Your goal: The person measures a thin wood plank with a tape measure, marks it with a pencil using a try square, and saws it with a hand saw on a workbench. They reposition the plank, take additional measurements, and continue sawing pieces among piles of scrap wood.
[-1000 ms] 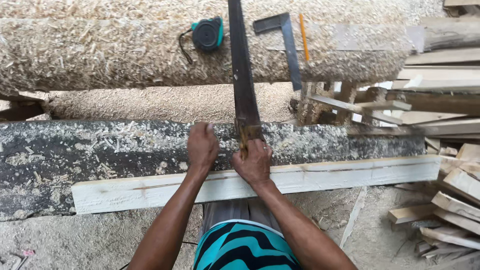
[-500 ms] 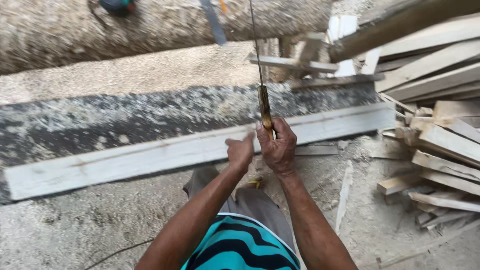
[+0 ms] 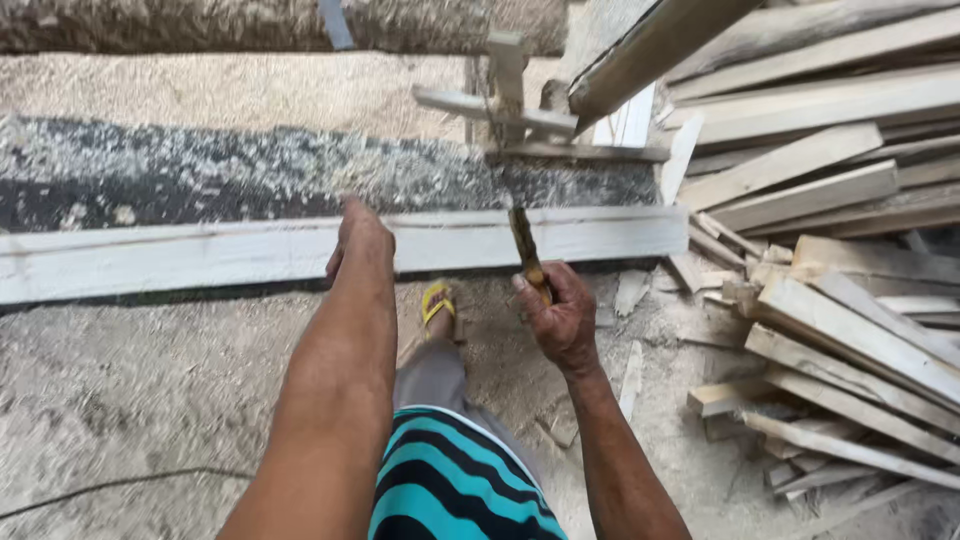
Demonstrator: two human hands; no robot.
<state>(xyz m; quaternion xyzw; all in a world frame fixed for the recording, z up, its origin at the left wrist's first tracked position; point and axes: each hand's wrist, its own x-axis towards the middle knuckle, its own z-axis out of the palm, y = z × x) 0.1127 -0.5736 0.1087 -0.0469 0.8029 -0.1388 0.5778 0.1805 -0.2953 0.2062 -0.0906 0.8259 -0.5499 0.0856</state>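
Observation:
A long pale plank (image 3: 200, 255) lies across the front edge of a dark bench (image 3: 200, 170) strewn with sawdust. My left hand (image 3: 360, 238) rests on the plank's near edge, fingers curled over it. My right hand (image 3: 558, 315) is closed around the brown wooden handle of a hand saw (image 3: 524, 245), held just in front of the plank. The blade is seen edge-on and is hard to make out beyond the handle. My foot in a yellow sandal (image 3: 437, 302) stands on the ground between my arms.
A heap of sawn planks and offcuts (image 3: 850, 300) fills the right side. A sawdust-covered log (image 3: 200, 22) lies at the top. A small wooden frame (image 3: 510, 100) stands behind the bench. A thin cable (image 3: 100, 485) runs across the sawdust ground at lower left.
The saw has been drawn back towards me, off the bench top. My left hand left the handle and now rests on the plank. The view has dropped lower.

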